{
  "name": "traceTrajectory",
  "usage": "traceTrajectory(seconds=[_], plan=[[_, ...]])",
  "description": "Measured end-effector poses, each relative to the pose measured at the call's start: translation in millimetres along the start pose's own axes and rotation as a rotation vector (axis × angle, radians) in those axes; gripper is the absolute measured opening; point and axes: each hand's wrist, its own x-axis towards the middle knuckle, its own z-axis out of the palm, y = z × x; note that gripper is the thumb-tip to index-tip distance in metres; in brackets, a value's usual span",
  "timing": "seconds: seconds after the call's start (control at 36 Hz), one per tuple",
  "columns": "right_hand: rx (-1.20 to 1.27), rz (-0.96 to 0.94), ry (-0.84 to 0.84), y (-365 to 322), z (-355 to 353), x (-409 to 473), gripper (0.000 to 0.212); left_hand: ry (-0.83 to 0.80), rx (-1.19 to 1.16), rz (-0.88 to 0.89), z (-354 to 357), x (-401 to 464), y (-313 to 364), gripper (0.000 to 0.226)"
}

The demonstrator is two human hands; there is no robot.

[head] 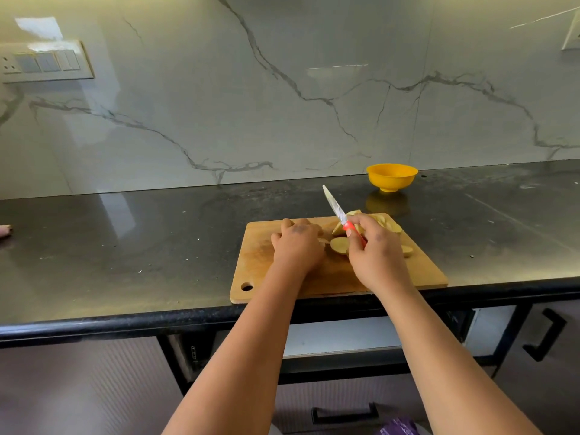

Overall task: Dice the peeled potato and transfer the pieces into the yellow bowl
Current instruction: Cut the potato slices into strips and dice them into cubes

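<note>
Potato slices lie on the wooden chopping board, where the left hand curls down to steady a piece; the right hand grips the red-handled knife, blade lifted clear between cuts; yellow bowl waits behind on the tabletop, within reach

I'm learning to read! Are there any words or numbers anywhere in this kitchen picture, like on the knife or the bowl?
No words or numbers can be read.
knife blade: speckled marks, too blurred to read.
yellow bowl: plain.
cutting board: plain.
switch panel: nothing readable.
small label under the counter: too small to read.
</note>
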Motion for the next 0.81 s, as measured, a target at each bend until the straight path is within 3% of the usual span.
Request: traceTrajectory(seconds=[0.14, 0.47, 0.69, 0.81], plan=[[0.024, -0.017, 0.088, 5, 6, -4, 0.021, -0.03, 0.05, 0.045, -1, 7, -7, 0.029], [0.014, -0.018, 0.064, 9, 7, -6, 0.022, -0.269, 0.125, 0.217, -22, 41, -19, 0.034], [0.017, -0.009, 0.054, 10, 8, -5, 0.024, -0.309, 0.037, 0.282, -31, 48, -35, 0.018], [0.016, -0.004, 0.051, 10, 8, -5, 0.024, -0.199, -0.077, 0.321, -26, 46, -32, 0.01]])
